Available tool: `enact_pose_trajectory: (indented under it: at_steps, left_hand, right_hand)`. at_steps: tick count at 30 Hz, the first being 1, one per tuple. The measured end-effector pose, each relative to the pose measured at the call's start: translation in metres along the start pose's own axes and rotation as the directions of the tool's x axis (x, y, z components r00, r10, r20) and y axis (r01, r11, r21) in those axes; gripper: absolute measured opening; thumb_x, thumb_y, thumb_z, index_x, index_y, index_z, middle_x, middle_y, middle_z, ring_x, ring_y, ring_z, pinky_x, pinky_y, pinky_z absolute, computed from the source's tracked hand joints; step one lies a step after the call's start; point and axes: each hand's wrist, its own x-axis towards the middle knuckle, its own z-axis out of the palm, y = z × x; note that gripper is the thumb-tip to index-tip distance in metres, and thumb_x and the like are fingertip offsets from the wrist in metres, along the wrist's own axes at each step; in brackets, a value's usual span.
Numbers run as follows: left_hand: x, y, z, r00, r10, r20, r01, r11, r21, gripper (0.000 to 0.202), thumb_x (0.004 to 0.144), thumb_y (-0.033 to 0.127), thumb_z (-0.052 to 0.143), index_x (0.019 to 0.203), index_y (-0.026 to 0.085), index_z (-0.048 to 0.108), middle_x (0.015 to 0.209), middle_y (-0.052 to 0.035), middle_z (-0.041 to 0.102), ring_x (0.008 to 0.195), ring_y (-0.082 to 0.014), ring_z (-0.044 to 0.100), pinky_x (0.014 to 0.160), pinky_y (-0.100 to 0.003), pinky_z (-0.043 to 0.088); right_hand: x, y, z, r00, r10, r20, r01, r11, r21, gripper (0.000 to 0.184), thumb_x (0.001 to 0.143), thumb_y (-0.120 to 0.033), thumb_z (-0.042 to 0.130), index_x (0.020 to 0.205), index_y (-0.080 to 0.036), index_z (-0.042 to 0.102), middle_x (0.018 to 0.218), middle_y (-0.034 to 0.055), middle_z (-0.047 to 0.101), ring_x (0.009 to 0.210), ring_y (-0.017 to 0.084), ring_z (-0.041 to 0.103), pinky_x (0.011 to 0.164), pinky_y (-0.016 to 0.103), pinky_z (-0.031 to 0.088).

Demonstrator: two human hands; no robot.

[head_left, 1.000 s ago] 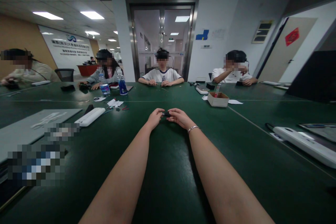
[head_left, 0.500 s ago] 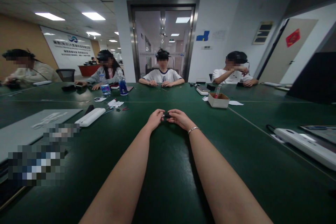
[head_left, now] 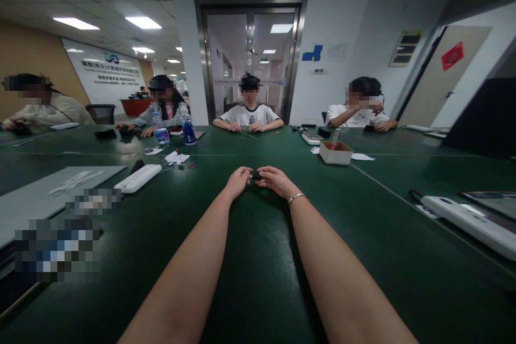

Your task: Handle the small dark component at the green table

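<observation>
Between my two hands, just above or on the green table (head_left: 258, 258), is a small black cylindrical object with a silvery end (head_left: 255, 176). My left hand (head_left: 239, 181) pinches its silvery end with the fingertips. The black end sits in the closed fingers of my right hand (head_left: 276, 180), which wears a silver bracelet (head_left: 297, 198) at the wrist. My fingers cover much of the object, and its exact kind is too small to make out.
To the left lie a white oblong device (head_left: 139, 178), paper scraps (head_left: 177, 157) and a grey board (head_left: 36, 193). Two bottles (head_left: 188, 131) stand beyond. At right are an open box (head_left: 336, 153) and a long white device (head_left: 467, 226). Several people sit across the table.
A little more of the object's silvery end shows between my fingers. Both hands stay in nearly the same place, and the camera view has shifted very slightly.
</observation>
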Motion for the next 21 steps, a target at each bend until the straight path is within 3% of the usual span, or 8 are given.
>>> enact_pose_trajectory:
  at_steps: [2,7,12,15,18,21]
  left_hand:
    - [-0.0003,0.0012,-0.0004,1.000,-0.021,-0.013,0.021,1.000,-0.007,0.027,0.085,0.025,0.046,0.108,0.015,0.057,0.061,0.0021,0.052,0.046,-0.0071,0.042,0.045,-0.018,0.031]
    - [0.0001,0.0005,-0.0012,0.999,-0.040,0.021,0.041,0.997,-0.061,0.038,0.091,0.038,0.033,0.102,0.012,0.058,0.052,0.0018,0.048,0.042,-0.0081,0.039,0.043,-0.019,0.029]
    - [-0.0011,0.0032,0.0000,0.999,-0.036,-0.014,0.035,0.999,-0.030,0.026,0.085,0.023,0.045,0.106,0.015,0.057,0.060,0.0024,0.052,0.045,-0.0065,0.042,0.044,-0.018,0.029]
    - [-0.0031,0.0062,0.0003,0.997,-0.068,0.020,0.069,0.995,-0.071,0.030,0.087,0.031,0.042,0.105,0.013,0.057,0.056,0.0022,0.052,0.042,-0.0072,0.041,0.041,-0.018,0.028]
    - [-0.0036,0.0050,0.0002,0.999,-0.017,0.040,0.020,0.998,-0.061,0.038,0.089,0.041,0.036,0.100,0.011,0.058,0.047,0.0030,0.047,0.039,-0.0077,0.039,0.041,-0.019,0.028]
    - [-0.0028,0.0021,0.0004,1.000,0.022,0.003,-0.022,0.999,-0.023,0.027,0.086,0.030,0.044,0.101,0.013,0.059,0.052,0.0036,0.049,0.042,-0.0070,0.042,0.043,-0.018,0.031]
  right_hand:
    - [-0.0003,-0.0001,0.0002,1.000,-0.003,-0.004,0.003,1.000,-0.001,0.011,0.085,-0.002,0.056,0.091,-0.011,0.058,0.077,0.0083,0.066,0.060,0.015,0.067,0.056,0.019,0.056]
    - [-0.0010,-0.0003,0.0010,1.000,-0.003,-0.012,0.003,1.000,-0.001,0.012,0.086,-0.001,0.054,0.092,-0.010,0.058,0.077,0.0084,0.066,0.061,0.015,0.067,0.056,0.019,0.057]
    - [-0.0008,-0.0005,0.0008,1.000,-0.007,-0.012,0.007,1.000,0.006,0.014,0.087,0.000,0.051,0.092,-0.010,0.058,0.078,0.0083,0.065,0.061,0.015,0.067,0.056,0.020,0.057]
    - [-0.0003,-0.0002,0.0002,1.000,-0.006,0.001,0.006,1.000,0.009,0.013,0.087,0.000,0.052,0.093,-0.011,0.058,0.079,0.0086,0.066,0.062,0.015,0.068,0.056,0.020,0.057]
    - [0.0006,0.0007,-0.0005,1.000,-0.002,0.004,0.002,1.000,0.007,0.012,0.086,-0.002,0.054,0.092,-0.011,0.058,0.079,0.0083,0.066,0.062,0.015,0.068,0.056,0.020,0.057]
    - [0.0017,0.0017,-0.0014,1.000,-0.002,0.010,0.002,1.000,0.005,0.012,0.086,-0.002,0.054,0.092,-0.012,0.058,0.077,0.0078,0.066,0.061,0.015,0.067,0.055,0.019,0.056]
